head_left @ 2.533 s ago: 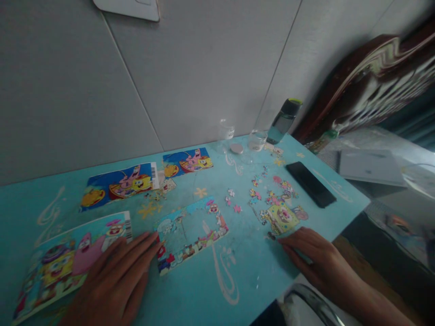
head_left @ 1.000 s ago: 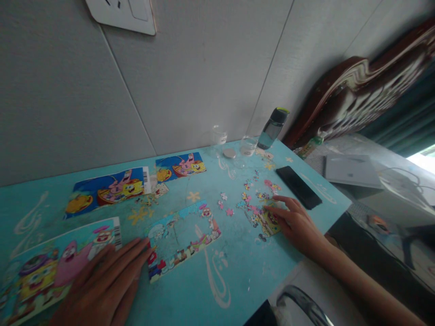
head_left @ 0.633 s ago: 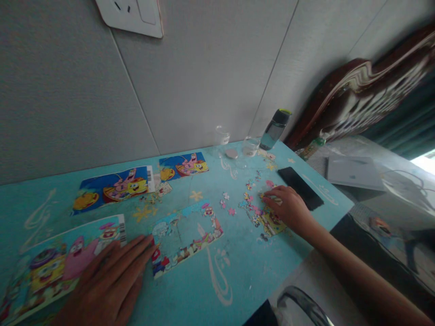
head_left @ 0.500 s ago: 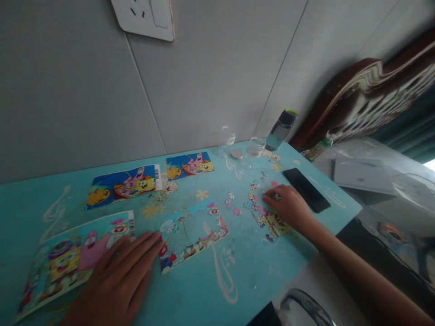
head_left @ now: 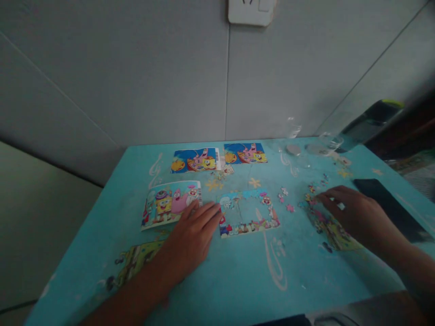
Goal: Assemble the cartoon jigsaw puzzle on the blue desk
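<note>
My left hand [head_left: 193, 233] lies flat with fingers stretched out. Its fingertips rest at the left edge of a partly assembled jigsaw puzzle [head_left: 249, 227], whose border is joined around a bare middle. Under that hand's fingers is the right part of a cartoon picture card [head_left: 173, 203]. Over at the right, my right hand [head_left: 353, 213] has its fingers curled in above a cluster of loose puzzle pieces [head_left: 311, 199]. A small pale puzzle piece [head_left: 340, 206] shows between its fingers. Several pink and white pieces [head_left: 290, 208] lie between the puzzle and this hand.
Two blue cartoon pictures [head_left: 195, 160] lie near the wall. A black phone [head_left: 390, 208] is right of my right hand. Clear cups [head_left: 329, 142] and a dark bottle [head_left: 370, 120] stand at the back right. A wall socket [head_left: 251, 11] is above.
The camera view has swung left, so everything sits further right in the picture. My left hand stays by the puzzle's left edge. My right hand remains over the loose pieces.
</note>
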